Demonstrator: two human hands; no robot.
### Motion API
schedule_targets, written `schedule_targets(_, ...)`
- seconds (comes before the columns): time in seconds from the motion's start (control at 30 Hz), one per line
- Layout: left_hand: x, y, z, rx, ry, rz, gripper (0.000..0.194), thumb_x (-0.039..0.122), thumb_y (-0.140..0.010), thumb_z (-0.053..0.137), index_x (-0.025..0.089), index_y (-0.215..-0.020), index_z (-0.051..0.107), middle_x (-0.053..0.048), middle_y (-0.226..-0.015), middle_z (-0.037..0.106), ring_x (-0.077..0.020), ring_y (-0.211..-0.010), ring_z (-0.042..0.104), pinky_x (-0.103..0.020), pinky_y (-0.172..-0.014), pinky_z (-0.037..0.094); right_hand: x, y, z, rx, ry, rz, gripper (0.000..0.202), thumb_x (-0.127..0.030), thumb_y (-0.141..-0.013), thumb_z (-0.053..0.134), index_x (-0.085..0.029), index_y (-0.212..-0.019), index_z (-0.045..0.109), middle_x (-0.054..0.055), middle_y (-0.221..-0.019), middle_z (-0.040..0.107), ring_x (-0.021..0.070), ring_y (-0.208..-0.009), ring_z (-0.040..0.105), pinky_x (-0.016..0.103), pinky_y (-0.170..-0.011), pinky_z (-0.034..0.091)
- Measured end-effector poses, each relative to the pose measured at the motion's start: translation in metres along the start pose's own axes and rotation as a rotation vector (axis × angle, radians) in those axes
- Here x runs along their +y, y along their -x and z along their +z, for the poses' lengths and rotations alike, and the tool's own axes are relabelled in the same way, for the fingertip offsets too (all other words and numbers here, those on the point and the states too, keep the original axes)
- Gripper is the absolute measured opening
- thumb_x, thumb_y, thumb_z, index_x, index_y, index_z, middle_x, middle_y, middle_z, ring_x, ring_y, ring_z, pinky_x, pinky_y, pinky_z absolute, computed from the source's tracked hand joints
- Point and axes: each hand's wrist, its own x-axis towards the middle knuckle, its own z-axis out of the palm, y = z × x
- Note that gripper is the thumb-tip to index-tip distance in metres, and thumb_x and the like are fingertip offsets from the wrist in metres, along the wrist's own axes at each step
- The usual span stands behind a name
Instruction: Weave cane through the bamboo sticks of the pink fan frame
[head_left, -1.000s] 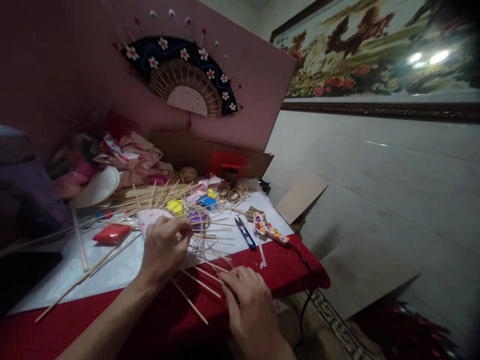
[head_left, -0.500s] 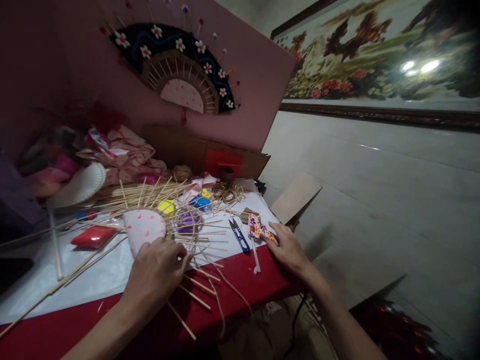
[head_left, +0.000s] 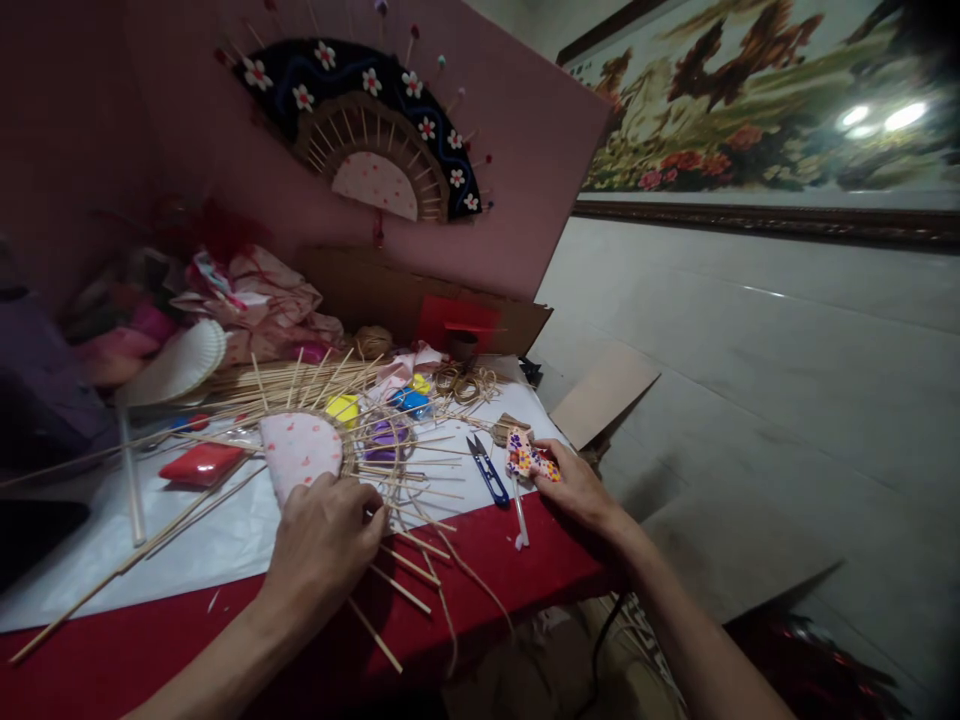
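My left hand (head_left: 326,535) is closed on the fan frame of thin sticks (head_left: 409,590), beside its pink-patterned half-round piece (head_left: 304,448). Loose twine (head_left: 472,572) trails from the frame over the red cloth. At the right table edge my right hand (head_left: 576,488) has its fingers closed on the flowered handle of a glue gun (head_left: 529,458), which lies on the white sheet with its clear stick (head_left: 520,510) toward me. Blue thread snips (head_left: 487,470) lie just left of it.
Red (head_left: 201,465), yellow (head_left: 343,410), blue (head_left: 409,402) and purple (head_left: 384,440) clay packs lie around the frame. Behind are a stick bundle (head_left: 281,383), a paper plate (head_left: 176,365) and a twine ball (head_left: 373,341). A finished fan (head_left: 367,100) hangs on the pink board.
The whole view has shifted slightly, so things appear a little further right. My right hand's fingers have closed in on the flowered handle; my left hand keeps its place on the frame.
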Motion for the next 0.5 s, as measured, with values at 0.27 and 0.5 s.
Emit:
schedule_targets(0.27,0.0,0.0,-0.001,-0.01,0.005,0.001,0.027,0.027,-0.08,0.043,0.021,-0.075,0.069,-0.009,-0.081,0.069,-0.0288,-0.085,0.056,-0.04,-0.076,0.034,-0.003,-0.005,-0.002,-0.033,0.012,0.046,0.045,-0.021,-0.071,0.053,-0.019,-0.116,0.056,0.008,-0.101,0.067,0.0224,-0.083,0.06,0.029,-0.071,0.041)
schedule_targets(0.5,0.0,0.0,0.0,-0.009,-0.002,0.005,0.027,0.027,-0.079,0.043,0.021,-0.074,0.069,-0.009,-0.078,0.068,-0.0287,-0.085,0.055,-0.039,-0.075,0.034,0.0,-0.013,-0.007,-0.108,-0.086,0.04,0.037,-0.026,-0.069,0.06,-0.021,-0.105,0.067,0.004,-0.093,0.071,0.0217,-0.08,0.062,0.028,-0.07,0.043)
